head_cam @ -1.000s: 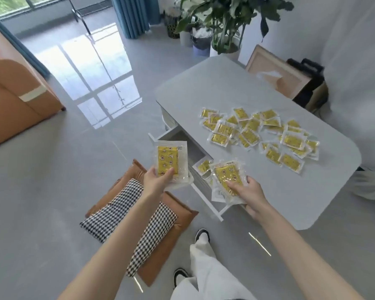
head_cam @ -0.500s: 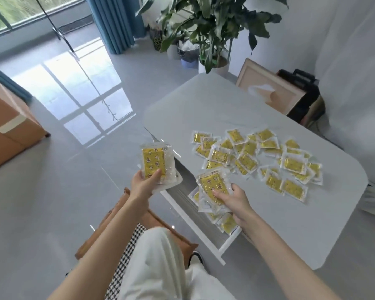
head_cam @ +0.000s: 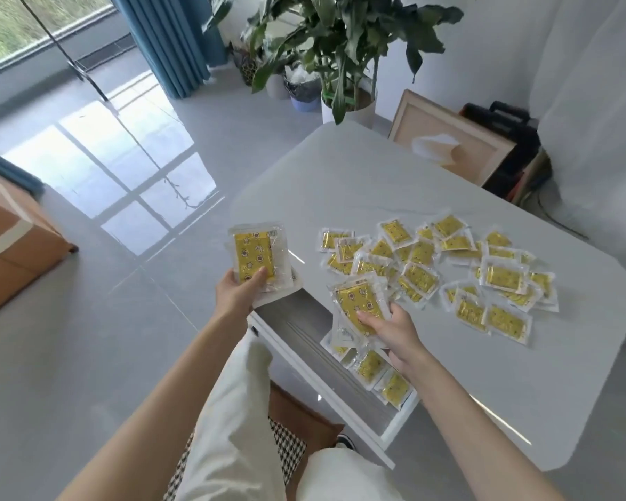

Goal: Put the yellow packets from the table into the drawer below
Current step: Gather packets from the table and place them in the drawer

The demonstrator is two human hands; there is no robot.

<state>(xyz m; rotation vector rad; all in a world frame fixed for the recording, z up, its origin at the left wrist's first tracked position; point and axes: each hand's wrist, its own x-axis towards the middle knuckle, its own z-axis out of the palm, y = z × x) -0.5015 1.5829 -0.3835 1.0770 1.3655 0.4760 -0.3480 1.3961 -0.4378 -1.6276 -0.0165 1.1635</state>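
Little has changed: my left hand (head_cam: pixel 237 294) still grips its stack of packets (head_cam: pixel 255 258), and my right hand (head_cam: pixel 394 330) grips a second stack (head_cam: pixel 358 305) over the open drawer (head_cam: pixel 293 320), partly hiding the loose packets (head_cam: pixel 371 365) inside.

**Surroundings: off-task items**

I am seeing a potted plant (head_cam: pixel 344 41) standing near a blue curtain (head_cam: pixel 174 45). A framed picture (head_cam: pixel 445 139) is leaning beside a black case (head_cam: pixel 503 128). A taped cardboard box (head_cam: pixel 11 247) is sitting at left. A houndstooth cushion (head_cam: pixel 290 450) is lying on the glossy floor (head_cam: pixel 87 356).

Head view, down over table (head_cam: pixel 412 182)
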